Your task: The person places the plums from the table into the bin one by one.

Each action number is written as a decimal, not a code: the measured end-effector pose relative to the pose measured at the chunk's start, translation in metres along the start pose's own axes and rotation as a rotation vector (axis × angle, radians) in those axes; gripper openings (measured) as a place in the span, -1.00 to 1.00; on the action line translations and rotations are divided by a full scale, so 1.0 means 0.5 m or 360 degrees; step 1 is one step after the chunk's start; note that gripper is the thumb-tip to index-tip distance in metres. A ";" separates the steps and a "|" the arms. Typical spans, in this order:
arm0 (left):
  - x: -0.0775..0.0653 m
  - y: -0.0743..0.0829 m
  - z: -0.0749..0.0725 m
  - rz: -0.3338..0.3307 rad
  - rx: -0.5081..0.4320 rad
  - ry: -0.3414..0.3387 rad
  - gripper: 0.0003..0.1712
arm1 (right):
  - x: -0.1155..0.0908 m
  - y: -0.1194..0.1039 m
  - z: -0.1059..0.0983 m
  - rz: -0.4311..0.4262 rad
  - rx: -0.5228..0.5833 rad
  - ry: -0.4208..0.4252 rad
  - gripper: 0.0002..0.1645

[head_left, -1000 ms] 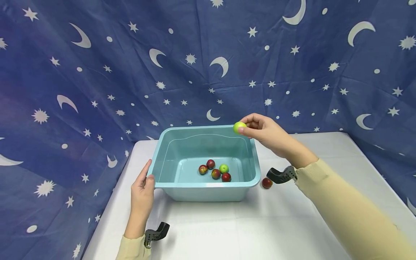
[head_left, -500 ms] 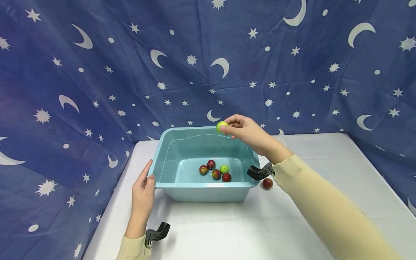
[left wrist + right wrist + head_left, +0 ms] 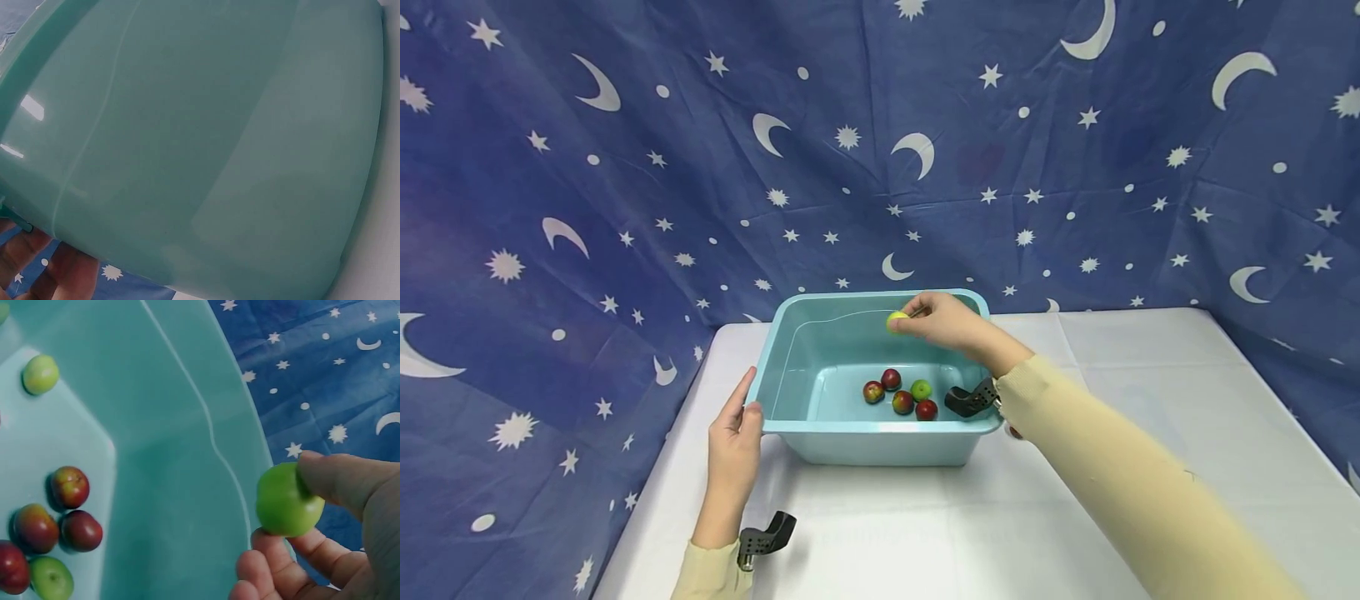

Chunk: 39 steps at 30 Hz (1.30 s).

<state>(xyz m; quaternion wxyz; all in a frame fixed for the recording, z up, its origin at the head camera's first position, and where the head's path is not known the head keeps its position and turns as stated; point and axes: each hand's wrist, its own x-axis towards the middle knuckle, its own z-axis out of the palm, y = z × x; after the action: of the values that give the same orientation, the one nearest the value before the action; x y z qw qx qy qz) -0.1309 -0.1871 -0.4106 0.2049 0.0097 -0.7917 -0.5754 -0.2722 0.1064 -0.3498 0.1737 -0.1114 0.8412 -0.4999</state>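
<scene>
My right hand (image 3: 943, 321) pinches a small green apple (image 3: 289, 500) between thumb and fingertips. It hangs over the far right part of a teal plastic tub (image 3: 872, 427), near the back wall. On the tub floor lie several small red apples (image 3: 903, 402) and a green apple (image 3: 921, 389) in a loose group. The right wrist view shows another green apple (image 3: 40, 375) apart from them. My left hand (image 3: 734, 442) holds the tub's left front corner, thumb at the rim; in the left wrist view its fingers (image 3: 69, 272) show beside the tub's edge.
Another red fruit (image 3: 1014, 432) sits on the white tablecloth (image 3: 880, 533) just right of the tub, mostly hidden behind the right sleeve (image 3: 1075, 425). A blue cloth (image 3: 880, 150) with moons and stars hangs behind and left of the table.
My right hand has moved left and then down with the green apple, from the tub's right rear corner to over its inside. The sleeve now covers most of the outside red fruit. My left hand stays put.
</scene>
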 end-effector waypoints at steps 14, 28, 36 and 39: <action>0.001 0.006 0.004 0.0029 0.0012 -0.0002 -0.46 | 0.003 0.012 0.008 0.0078 -0.0047 -0.0077 -0.65; 0.000 0.001 0.004 0.0004 0.0020 0.0031 -0.45 | 0.009 0.016 0.014 0.0100 -0.0077 -0.0110 -0.66; 0.001 -0.003 0.004 0.0024 0.0033 0.0036 -0.45 | 0.008 0.013 0.016 0.0112 -0.0062 -0.0128 -0.64; 0.001 -0.003 0.003 0.0025 0.0027 0.0032 -0.45 | 0.008 0.012 0.017 0.0114 -0.0065 -0.0136 -0.63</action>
<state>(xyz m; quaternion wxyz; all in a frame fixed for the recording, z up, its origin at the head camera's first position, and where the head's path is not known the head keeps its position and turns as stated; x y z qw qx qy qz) -0.1323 -0.1863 -0.4125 0.2171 0.0109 -0.7945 -0.5670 -0.2726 0.1011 -0.3595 0.2250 -0.1061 0.8464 -0.4709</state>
